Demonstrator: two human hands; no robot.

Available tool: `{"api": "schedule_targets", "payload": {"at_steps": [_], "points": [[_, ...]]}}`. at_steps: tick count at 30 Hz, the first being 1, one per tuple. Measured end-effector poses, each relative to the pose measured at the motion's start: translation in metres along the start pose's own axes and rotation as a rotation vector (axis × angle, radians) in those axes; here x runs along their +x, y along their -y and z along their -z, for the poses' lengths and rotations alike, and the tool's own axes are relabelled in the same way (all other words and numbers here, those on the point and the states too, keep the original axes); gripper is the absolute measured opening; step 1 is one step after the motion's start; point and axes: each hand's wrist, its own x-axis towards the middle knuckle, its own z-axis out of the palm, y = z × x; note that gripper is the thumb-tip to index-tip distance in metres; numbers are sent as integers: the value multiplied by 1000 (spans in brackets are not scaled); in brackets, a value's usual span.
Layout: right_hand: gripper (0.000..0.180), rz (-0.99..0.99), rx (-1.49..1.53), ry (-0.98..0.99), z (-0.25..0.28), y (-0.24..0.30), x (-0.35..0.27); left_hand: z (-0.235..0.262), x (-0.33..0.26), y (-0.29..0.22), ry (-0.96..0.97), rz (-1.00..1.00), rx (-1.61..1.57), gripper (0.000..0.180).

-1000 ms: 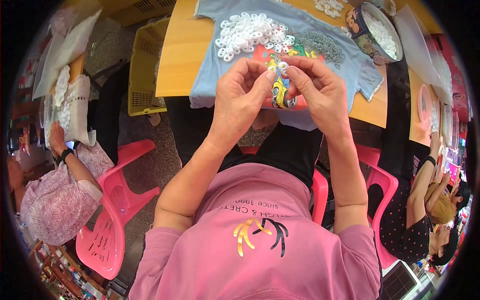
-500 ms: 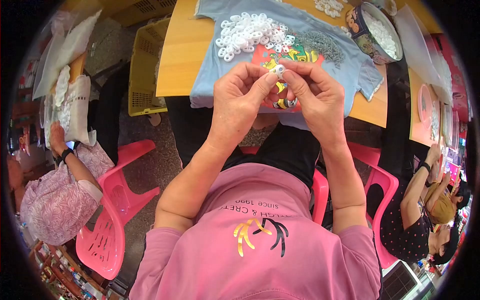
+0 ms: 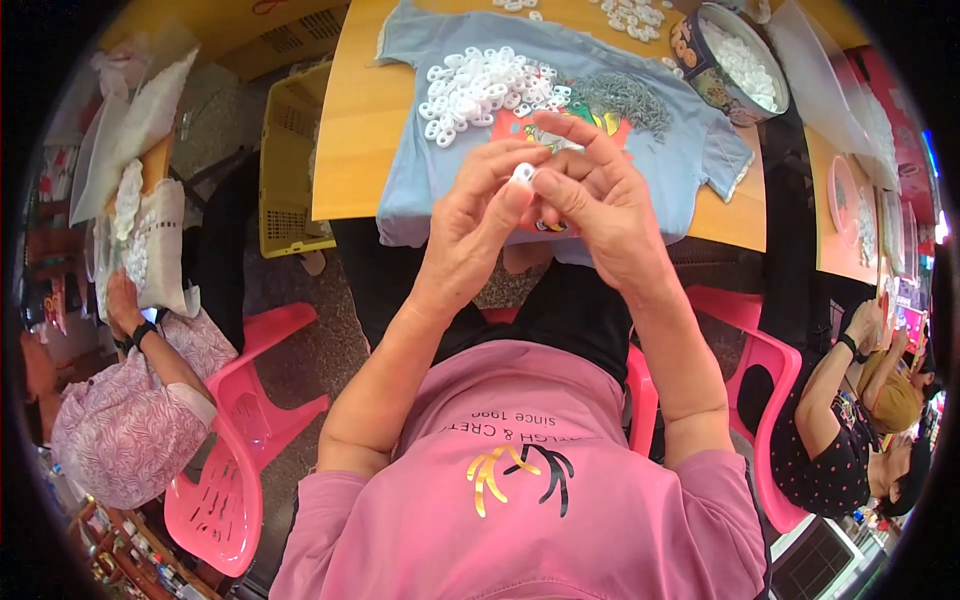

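Observation:
A small white two-holed plastic piece [image 3: 524, 174] is pinched between the thumb and fingers of my left hand [image 3: 468, 215]. The thumb of my right hand [image 3: 606, 212] presses against the same piece from the right, its index finger lifted and its other fingers curled behind. Both hands hover above the near edge of a light blue shirt [image 3: 408, 165] spread over the table. Beyond them on the shirt lies a heap of similar white pieces [image 3: 480, 92]. To its right is a pile of small grey metal parts, seemingly springs [image 3: 628, 100].
The wooden table [image 3: 342, 130] carries loose white pieces [image 3: 630, 15] at the back. A round tin [image 3: 692, 62] filled with white pieces stands at right. A yellow crate [image 3: 290, 170] is left of the table. Co-workers sit on both sides, on pink chairs [image 3: 250, 400].
Both hands have shifted slightly left and down with the white piece. My right index finger has lifted away, and the piece now shows its hole facing up.

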Motion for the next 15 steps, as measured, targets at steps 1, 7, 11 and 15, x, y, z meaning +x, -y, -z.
{"api": "schedule_targets", "payload": {"at_steps": [1,7,11,15], "points": [[51,8,0,-3,-5,-1,-2,2,-1,3,45,-60,35,33],[73,-37,212,39,-16,-11,-8,4,-13,3,85,3,-173,33],[77,-63,206,59,-22,-15,-9,5,-19,11,41,-84,-298,31],[77,-25,197,66,-30,-25,-5,13,-21,14,20,-128,-316,28]]}}
